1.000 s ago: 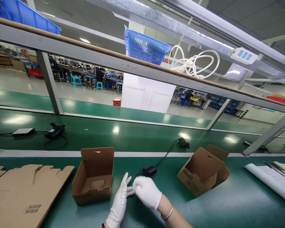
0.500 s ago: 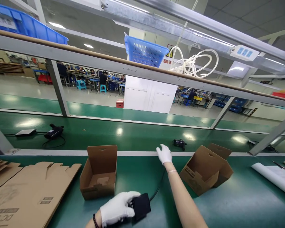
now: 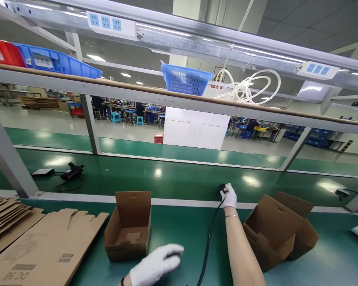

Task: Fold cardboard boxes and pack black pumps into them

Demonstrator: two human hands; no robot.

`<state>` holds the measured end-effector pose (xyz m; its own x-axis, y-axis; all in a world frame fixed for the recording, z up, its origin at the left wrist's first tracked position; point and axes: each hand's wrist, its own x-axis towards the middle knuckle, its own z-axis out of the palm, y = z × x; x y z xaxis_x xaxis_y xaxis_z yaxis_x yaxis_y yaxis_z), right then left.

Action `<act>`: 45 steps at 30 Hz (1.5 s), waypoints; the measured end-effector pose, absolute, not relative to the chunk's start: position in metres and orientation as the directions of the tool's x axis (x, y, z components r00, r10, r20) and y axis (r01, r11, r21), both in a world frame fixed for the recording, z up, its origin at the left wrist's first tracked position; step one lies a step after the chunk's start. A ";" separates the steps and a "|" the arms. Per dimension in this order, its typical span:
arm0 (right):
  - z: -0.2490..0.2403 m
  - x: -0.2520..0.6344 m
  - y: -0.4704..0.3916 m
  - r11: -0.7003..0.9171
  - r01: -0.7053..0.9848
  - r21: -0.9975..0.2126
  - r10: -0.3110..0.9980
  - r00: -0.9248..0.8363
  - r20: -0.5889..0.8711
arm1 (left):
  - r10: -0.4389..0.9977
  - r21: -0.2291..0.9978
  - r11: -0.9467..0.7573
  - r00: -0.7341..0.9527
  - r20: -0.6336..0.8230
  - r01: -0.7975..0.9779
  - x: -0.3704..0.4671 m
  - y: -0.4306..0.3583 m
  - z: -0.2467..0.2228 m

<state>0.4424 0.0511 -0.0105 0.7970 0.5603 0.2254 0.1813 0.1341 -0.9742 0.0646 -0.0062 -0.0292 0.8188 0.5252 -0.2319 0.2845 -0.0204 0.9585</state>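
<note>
My right hand (image 3: pixel 228 196), in a white glove, is closed around a small black device (image 3: pixel 223 186) at the near edge of the green belt. Most of the device is hidden by the fingers, and its exact kind cannot be made out. A black cord (image 3: pixel 208 248) runs from there down across the bench to the bottom of the view. Low in the middle, my left hand (image 3: pixel 157 263), gloved too, holds nothing visible, its thumb and fingers apart. Just above it stands an open brown cardboard box (image 3: pixel 127 251), flap raised.
Another open cardboard box (image 3: pixel 274 226) lies tilted on the right. Flattened cartons (image 3: pixel 44 242) are stacked at left. Another black corded device (image 3: pixel 72 171) rests on the belt (image 3: pixel 173 186). Overhead, a shelf rail (image 3: pixel 131 89) carries a blue basket (image 3: pixel 187 79) and white tubing.
My right hand has reached forward and right and closed on the black device. My left hand has let go of the square black block, now out of sight. The view has shifted.
</note>
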 end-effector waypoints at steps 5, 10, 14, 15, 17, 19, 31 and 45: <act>0.007 0.396 0.003 0.397 0.024 -0.917 0.691 0.651 0.316 | 0.642 0.831 0.540 0.702 -0.308 -0.129 0.117 0.002 -0.008; 0.029 0.312 -0.058 0.449 0.109 -0.887 0.873 0.155 0.462 | 0.468 0.377 0.870 0.772 -0.429 -0.318 0.159 0.011 0.031; 0.044 0.262 -0.099 0.676 0.477 -0.561 0.735 -0.485 0.474 | 0.498 0.152 0.857 0.716 -0.489 -0.493 0.154 0.007 0.042; 0.047 0.258 -0.107 0.696 0.537 -0.477 0.718 -0.511 0.472 | 0.528 0.168 0.842 0.719 -0.452 -0.512 0.148 0.005 0.041; 0.052 0.260 -0.120 0.620 0.666 -0.415 0.776 -0.442 0.450 | 0.636 0.314 0.770 0.708 -0.307 -0.555 0.135 0.001 0.036; 0.058 0.272 -0.128 0.465 0.780 -0.418 0.867 -0.308 0.391 | 0.789 0.577 0.554 0.600 -0.133 -0.600 0.122 -0.002 0.030; 0.099 0.259 -0.056 0.243 0.639 -0.729 0.968 -0.115 0.222 | 0.442 0.975 -0.217 0.896 0.046 0.057 0.065 -0.023 0.039; 0.060 0.208 -0.083 0.384 0.780 -0.494 0.870 -0.128 0.476 | 0.933 0.932 -0.359 0.039 0.357 0.052 0.075 -0.035 -0.001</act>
<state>0.2079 -0.0833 0.0599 -0.1277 0.8703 0.4756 0.7801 0.3843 -0.4937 0.0752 -0.0351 -0.0009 0.0394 0.9333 0.3570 0.0522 -0.3587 0.9320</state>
